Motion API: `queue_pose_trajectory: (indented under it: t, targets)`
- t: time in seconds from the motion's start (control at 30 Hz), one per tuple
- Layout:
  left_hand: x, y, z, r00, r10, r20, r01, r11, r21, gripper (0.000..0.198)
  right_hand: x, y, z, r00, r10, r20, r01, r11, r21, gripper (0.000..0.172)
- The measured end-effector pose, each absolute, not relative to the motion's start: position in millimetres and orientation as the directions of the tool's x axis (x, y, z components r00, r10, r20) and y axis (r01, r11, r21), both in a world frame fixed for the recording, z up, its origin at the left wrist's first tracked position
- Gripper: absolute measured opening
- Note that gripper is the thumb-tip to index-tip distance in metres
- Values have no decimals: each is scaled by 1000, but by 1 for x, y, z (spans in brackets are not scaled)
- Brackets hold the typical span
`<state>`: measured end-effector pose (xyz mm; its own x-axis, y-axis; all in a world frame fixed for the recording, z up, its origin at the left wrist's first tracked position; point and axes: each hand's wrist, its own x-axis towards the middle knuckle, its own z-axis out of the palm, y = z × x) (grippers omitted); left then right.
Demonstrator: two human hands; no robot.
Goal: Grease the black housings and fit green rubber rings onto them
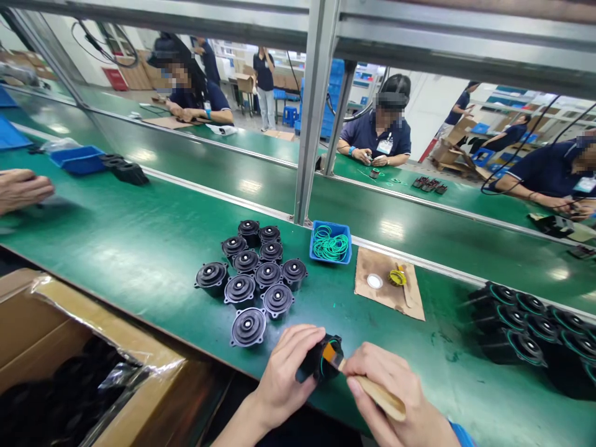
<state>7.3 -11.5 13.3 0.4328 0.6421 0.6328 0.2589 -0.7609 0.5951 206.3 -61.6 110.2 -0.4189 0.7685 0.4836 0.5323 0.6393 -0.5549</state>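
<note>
My left hand [284,369] is wrapped round a black round housing [311,365], tilted so its open face turns to the right. A green O-ring [322,366] shows along the rim of that face. In my right hand [388,379] is a brush [378,395] with a wooden handle, its orange-brown bristles touching the housing's rim. Several black housings with stepped round tops [248,326] stand grouped on the green table beyond my left hand. More black housings [521,344], with green rings on their tops, stand at the right.
A blue bin [310,248] of green O-rings stands behind the work. Cardboard [365,301] bears a yellow container [397,277] and a white disc [375,281]. A cardboard box [139,347] is front left. Another person's hand [23,191] is at far left. A metal post [307,124] rises behind.
</note>
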Motion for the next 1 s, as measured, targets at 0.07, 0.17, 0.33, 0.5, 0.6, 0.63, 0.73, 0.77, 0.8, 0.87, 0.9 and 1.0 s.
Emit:
queue_pose_trajectory:
  t: [0.07, 0.17, 0.33, 0.5, 0.6, 0.63, 0.73, 0.77, 0.8, 0.87, 0.9, 1.0]
  targets:
    - [7, -12, 17, 434, 653, 621, 276, -752, 599, 62, 205, -65, 112, -463, 752, 469, 548, 658, -516, 15]
    - [7, -13, 22, 427, 680, 596, 292, -728, 620, 63, 200, -70, 114, -521, 718, 461, 610, 691, -388, 18]
    - [6, -14, 23, 432, 709, 557, 298, -695, 654, 68, 193, -76, 115, -550, 682, 481, 659, 709, -251, 26]
    - [5, -16, 23, 433, 732, 527, 284, -665, 691, 74, 198, -76, 116, -551, 705, 446, 638, 701, -319, 25]
    - [5, -16, 26, 441, 737, 513, 271, -654, 707, 75, 203, -70, 116, -541, 714, 443, 582, 699, -415, 22]
    - [5, -17, 27, 446, 735, 511, 266, -653, 709, 75, 204, -68, 115, -539, 712, 451, 550, 702, -452, 21]
    - [6, -18, 30, 454, 733, 507, 260, -653, 711, 74, 207, -59, 113, -505, 705, 498, 465, 708, -531, 19]
    - [7, -18, 30, 453, 734, 506, 259, -652, 713, 74, 207, -57, 113, -487, 706, 514, 455, 707, -541, 19]
    - [7, -19, 31, 448, 737, 506, 257, -648, 717, 74, 207, -55, 112, -471, 711, 522, 457, 702, -546, 19]
    - [7, -20, 30, 436, 743, 507, 253, -642, 724, 75, 205, -54, 111, -455, 718, 527, 468, 696, -545, 20]
    - [7, -20, 30, 427, 748, 508, 252, -638, 728, 76, 204, -55, 111, -456, 715, 530, 469, 699, -540, 20]
    - [7, -19, 28, 387, 780, 492, 259, -604, 754, 79, 201, -59, 112, -503, 688, 523, 466, 726, -506, 19]
